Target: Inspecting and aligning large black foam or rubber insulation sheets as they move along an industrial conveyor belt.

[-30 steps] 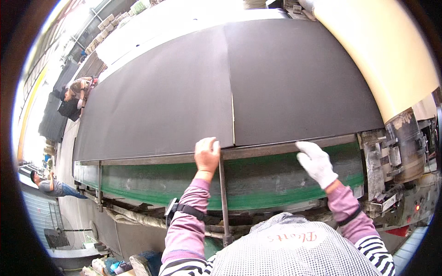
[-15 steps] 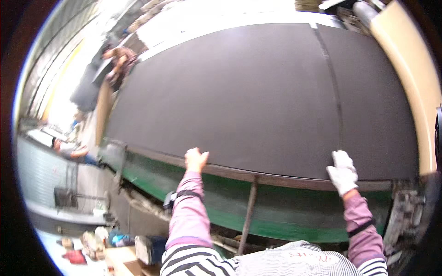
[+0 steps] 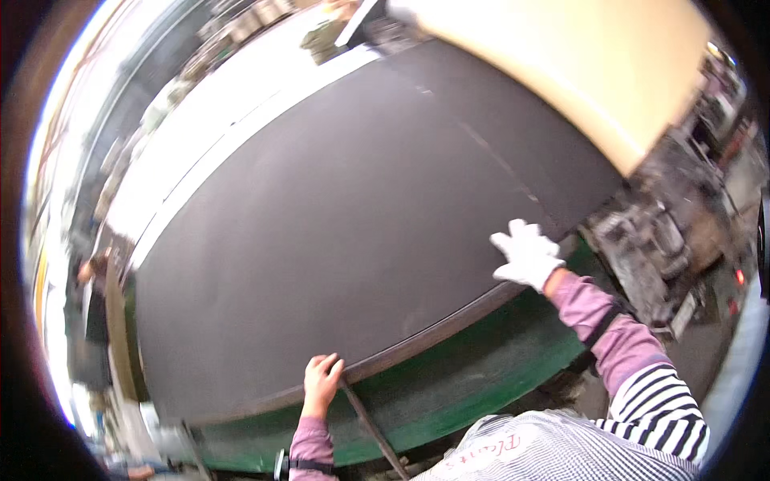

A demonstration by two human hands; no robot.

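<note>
A wide dark grey sheet (image 3: 321,216) lies flat over a long table, with a thin seam line (image 3: 491,152) crossing its right part. My left hand (image 3: 321,386), bare, rests at the sheet's near edge with its fingers loosely bent and slightly apart. Farther right, my right hand (image 3: 528,258) wears a white glove. Its fingers are spread over the sheet near the close end of the seam, and nothing shows in them.
Below the sheet's near edge runs a green surface (image 3: 473,385) with a slanting metal bar (image 3: 370,425). A large beige sheet (image 3: 561,64) curves down at the far right, beside grimy machine parts (image 3: 654,248). One person (image 3: 96,293) stands at the far left; another (image 3: 327,36) is at the back.
The view has swung right, bringing the beige sheet and machinery further in. My gloved hand's fingers have spread wider over the sheet. My left hand stays at the near edge.
</note>
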